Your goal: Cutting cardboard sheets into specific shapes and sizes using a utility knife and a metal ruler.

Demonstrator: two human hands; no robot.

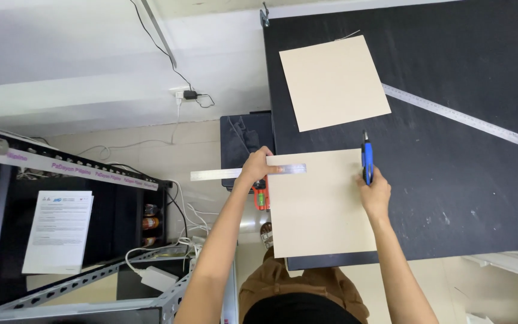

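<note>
Pinning short ruler (247, 173) with left hand (258, 166) at board (322, 204) edge; right hand (374, 195) grips cutter (367, 159).

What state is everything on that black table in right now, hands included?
Left hand: pressing a short steel ruler flat at the near board's top edge.
Right hand: gripping a blue knife, tip pointing away, at the near board's right edge.
Near board: lying flat, overhanging the table's left edge.
Far board: flat, untouched, slightly turned.
Long ruler: lying loose, diagonal.
Table: dark, scuffed.
</note>
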